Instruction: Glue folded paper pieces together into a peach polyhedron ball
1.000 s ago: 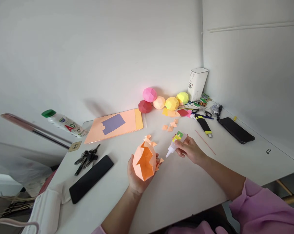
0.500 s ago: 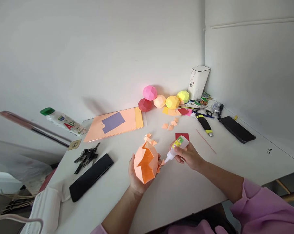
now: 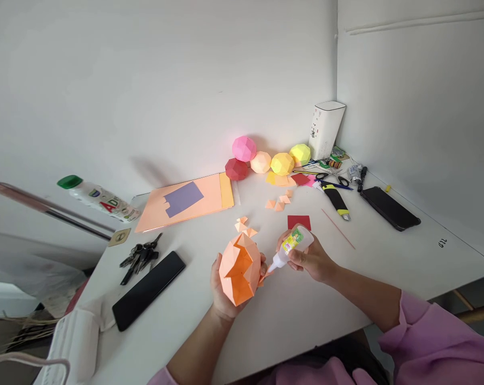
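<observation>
Orange paper polyhedron [image 3: 239, 267], half built and open at its top, sits cupped in my left hand [image 3: 221, 291], fingers curled under and behind it so the jagged gap faces me. My right hand [image 3: 312, 259] is closed around a small glue bottle [image 3: 292, 245], thumb and fingers wrapped on its body, nozzle tilted down and left until the tip meets a little orange flap sticking out on the shell's right edge, just between my two hands.

To do this gluing well, I judge a light squeeze is all the flap wants: a thin dot or line, kept on the tab and off the outer faces, since thin paper will likely warp and stain if flooded. My left palm should stay soft, because a tight squeeze would crush the facets; steadying the shell against the white table [image 3: 386, 267] would help my aim.

Just beyond the shell lie spare folded orange pieces [image 3: 245, 226], and past my right knuckles a red square [image 3: 298, 222]. Far ahead, by the wall, finished paper balls [image 3: 266, 160] are lined up. Left of my left hand rest a black phone [image 3: 148, 290] and keys [image 3: 139, 258].
</observation>
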Demonstrator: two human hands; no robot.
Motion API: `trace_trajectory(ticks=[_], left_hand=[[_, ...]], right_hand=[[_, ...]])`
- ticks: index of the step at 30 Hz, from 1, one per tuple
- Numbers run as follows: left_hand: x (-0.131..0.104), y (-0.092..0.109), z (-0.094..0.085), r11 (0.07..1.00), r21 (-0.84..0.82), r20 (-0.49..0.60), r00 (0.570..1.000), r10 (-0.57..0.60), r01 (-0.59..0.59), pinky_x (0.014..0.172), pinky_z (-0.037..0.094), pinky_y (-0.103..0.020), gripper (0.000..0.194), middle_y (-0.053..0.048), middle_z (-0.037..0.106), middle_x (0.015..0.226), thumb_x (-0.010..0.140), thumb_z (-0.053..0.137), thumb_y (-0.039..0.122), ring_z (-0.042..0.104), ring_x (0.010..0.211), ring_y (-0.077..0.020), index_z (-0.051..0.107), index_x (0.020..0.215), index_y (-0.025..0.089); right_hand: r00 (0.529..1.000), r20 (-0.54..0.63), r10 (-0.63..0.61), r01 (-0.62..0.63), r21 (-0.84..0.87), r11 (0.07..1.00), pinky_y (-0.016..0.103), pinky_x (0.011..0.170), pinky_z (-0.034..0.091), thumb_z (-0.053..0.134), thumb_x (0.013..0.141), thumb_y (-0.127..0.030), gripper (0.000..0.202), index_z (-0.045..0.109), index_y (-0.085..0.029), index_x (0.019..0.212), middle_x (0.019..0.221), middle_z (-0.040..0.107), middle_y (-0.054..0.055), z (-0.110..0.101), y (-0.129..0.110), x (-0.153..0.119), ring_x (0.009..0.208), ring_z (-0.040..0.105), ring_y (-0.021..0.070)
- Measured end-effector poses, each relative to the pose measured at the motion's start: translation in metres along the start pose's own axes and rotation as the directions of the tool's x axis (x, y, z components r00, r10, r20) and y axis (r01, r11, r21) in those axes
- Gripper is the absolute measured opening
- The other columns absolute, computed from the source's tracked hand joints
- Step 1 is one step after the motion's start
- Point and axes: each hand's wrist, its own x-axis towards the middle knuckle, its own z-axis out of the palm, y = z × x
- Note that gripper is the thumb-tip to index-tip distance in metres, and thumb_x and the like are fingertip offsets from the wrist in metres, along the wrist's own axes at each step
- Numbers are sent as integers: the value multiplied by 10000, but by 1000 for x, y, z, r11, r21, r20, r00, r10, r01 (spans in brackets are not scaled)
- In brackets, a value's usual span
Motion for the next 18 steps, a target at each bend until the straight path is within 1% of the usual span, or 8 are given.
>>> trace_trajectory(ticks=[4,6,8,10,14,18], left_hand=[[1,-1,-1,1000,2,4,1000,9,-9,586,445,-313,585,-130,644,894,793,433,609,567,688,-216,646,1047,128],[1,-1,-2,1000,3,8,1000,10,-10,621,460,-333,592,-133,646,899,793,432,611,568,691,-216,646,1055,125],[1,0,-1,1000,4,9,1000,5,-5,623,463,-335,602,-137,648,899,790,434,614,571,689,-218,646,1059,120],[0,0,-1,1000,3,7,1000,4,-4,603,458,-325,604,-140,650,895,787,436,615,573,688,-221,648,1055,116],[1,0,1,1000,10,-9,1000,9,-9,624,461,-334,594,-139,653,885,781,444,611,576,682,-220,652,1037,117],[1,0,2,1000,10,-15,1000,3,-2,584,440,-310,593,-138,649,878,780,441,617,579,682,-222,648,1038,124]], right_hand=[[997,-5,-71,71,6,997,212,428,339,737,756,-373,298,490,-215,810,773,558,-21,1,-1,-1,481,443,61],[995,-1,-101,101,-4,995,220,456,352,746,750,-360,295,495,-216,804,790,565,-14,2,-2,-1,527,461,74],[993,8,-119,119,-18,993,228,478,358,756,739,-363,306,495,-216,801,783,571,-8,2,-2,-1,584,488,99],[992,11,-127,127,-28,991,232,488,357,763,731,-367,317,492,-216,798,773,573,-4,2,-2,-1,622,506,117],[992,4,-123,123,-31,992,230,491,353,754,741,-362,310,486,-215,789,784,575,-1,1,-2,-2,640,516,123],[993,-4,-120,120,-48,992,233,494,358,749,744,-373,307,490,-214,789,775,571,-2,2,-2,-2,640,519,125]])
